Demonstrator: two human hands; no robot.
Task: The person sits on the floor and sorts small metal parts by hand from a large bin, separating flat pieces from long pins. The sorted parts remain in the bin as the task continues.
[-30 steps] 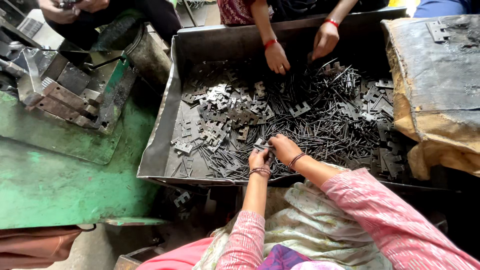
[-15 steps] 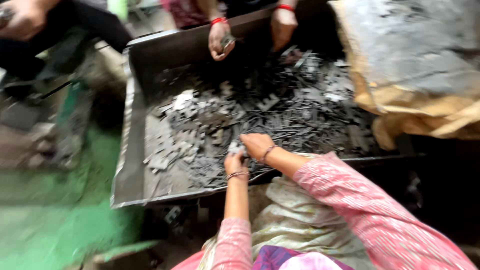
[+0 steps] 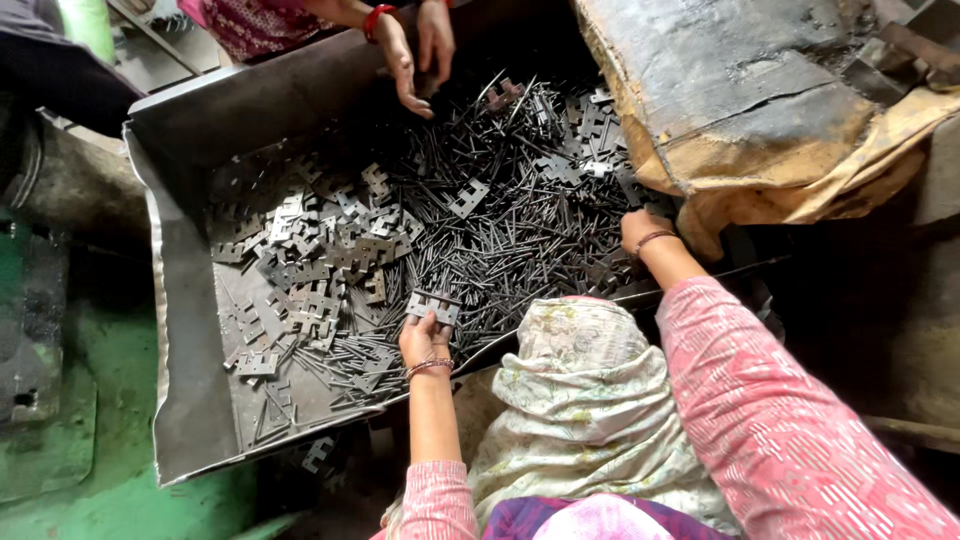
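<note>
My left hand (image 3: 422, 338) holds a small grey metal hinge plate (image 3: 433, 305) at the near edge of a large dark metal tray (image 3: 185, 330). The tray holds a heap of hinge plates (image 3: 310, 260) on its left and several thin metal pins (image 3: 510, 215) in the middle and right. My right hand (image 3: 640, 228) reaches into the pins at the tray's right side, under the edge of a worn block; its fingers are hidden among the pins. Both wrists wear thin bangles and pink sleeves.
Across the tray, another person's two hands (image 3: 415, 55) with a red bangle work at the far edge. A large battered block wrapped in torn brown covering (image 3: 760, 110) overhangs the tray's right. A patterned cloth (image 3: 585, 390) lies on my lap. Green floor (image 3: 60, 400) is at left.
My hands were together near the tray's front; my right hand has moved away to the right into the pins. My left hand stays at the near edge with a hinge plate. The view shifted.
</note>
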